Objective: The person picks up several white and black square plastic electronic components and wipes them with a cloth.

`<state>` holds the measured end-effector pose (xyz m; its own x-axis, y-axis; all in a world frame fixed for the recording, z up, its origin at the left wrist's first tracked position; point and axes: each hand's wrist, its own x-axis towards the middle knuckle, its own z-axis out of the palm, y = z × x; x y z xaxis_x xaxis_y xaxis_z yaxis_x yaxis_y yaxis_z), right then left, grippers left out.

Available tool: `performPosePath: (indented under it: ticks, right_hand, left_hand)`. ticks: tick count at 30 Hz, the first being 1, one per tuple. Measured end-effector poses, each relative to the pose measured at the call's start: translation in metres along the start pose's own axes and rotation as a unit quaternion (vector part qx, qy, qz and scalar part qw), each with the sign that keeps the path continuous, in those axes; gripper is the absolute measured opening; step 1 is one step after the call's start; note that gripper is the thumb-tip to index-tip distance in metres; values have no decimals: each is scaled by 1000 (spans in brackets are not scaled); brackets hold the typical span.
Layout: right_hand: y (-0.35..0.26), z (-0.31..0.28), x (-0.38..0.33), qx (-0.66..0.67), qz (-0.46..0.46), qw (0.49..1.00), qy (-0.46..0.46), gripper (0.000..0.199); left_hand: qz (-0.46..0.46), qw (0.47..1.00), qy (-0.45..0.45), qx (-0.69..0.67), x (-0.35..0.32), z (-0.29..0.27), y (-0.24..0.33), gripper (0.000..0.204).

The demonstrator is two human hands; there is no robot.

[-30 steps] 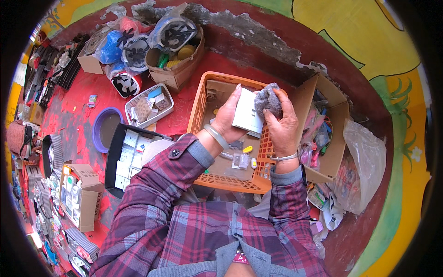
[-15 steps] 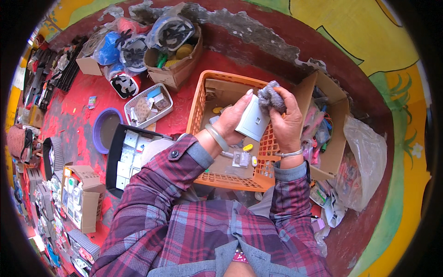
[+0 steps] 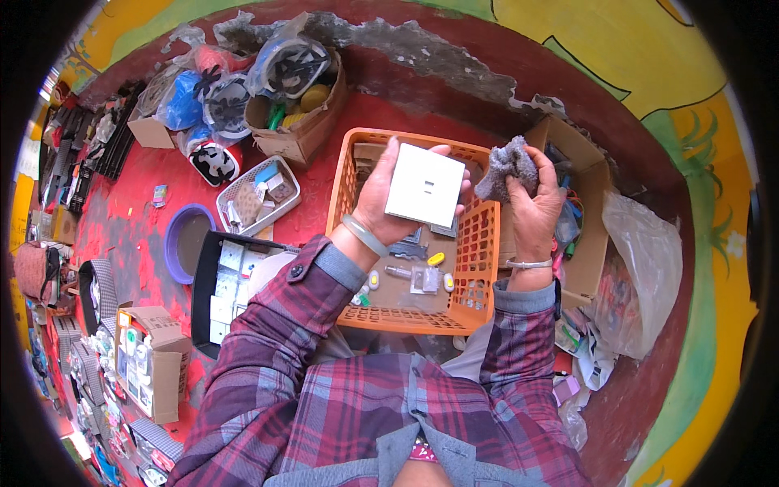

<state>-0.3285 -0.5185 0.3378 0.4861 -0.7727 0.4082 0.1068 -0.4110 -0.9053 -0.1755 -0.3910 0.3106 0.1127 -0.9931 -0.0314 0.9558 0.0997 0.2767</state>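
Observation:
My left hand (image 3: 373, 199) holds a square white wall socket plate (image 3: 414, 193) above the orange basket (image 3: 472, 268). The plate's face is turned up, showing a small slot in its middle. To the right of it, a crumpled grey cloth (image 3: 497, 177) is pinched in the fingers of my right hand (image 3: 535, 213). The cloth is apart from the plate. Inside the basket lie a yellow piece (image 3: 436, 259), a small clear plastic box (image 3: 424, 280) and other small parts; my left hand and the plate hide part of its inside.
A black tray of white plates (image 3: 223, 292), a purple basin (image 3: 188, 235) and a white basket (image 3: 268, 207) stand to the left. Cardboard boxes (image 3: 300, 140) with bagged goods sit at the back. On the right are an open carton (image 3: 592, 243) and a plastic bag (image 3: 645, 260).
My right hand has drawn the cloth off the plate and moved to the right. My left hand has turned the plate so its face lies flatter toward me.

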Motion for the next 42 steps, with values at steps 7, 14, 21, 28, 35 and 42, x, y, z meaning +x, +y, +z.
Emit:
performPosePath:
  ticks: [7, 14, 21, 28, 35, 42]
  right_hand:
    - [-25, 23, -13, -70, -104, 992, -22, 41]
    - [-6, 39, -22, -256, -148, 951, -91, 42]
    - [-11, 50, -37, -255, -109, 954, -114, 40]
    - [-33, 77, -59, -220, -164, 952, -132, 40]
    - [-19, 56, -42, -232, -181, 942, -162, 39]
    - [20, 10, -10, -98, 85, 990, -55, 30]
  left_hand:
    - [18, 1000, 5, 25, 0, -1, -4, 68]
    - [59, 996, 33, 57, 4, 0, -11, 57]
    - [172, 980, 68, 79, 7, -4, -4, 60]
    - [163, 980, 96, 70, 7, -18, -7, 63]
    - [184, 978, 52, 86, 8, -9, 2, 65]
    - [120, 993, 0, 16, 0, 3, 14, 68]
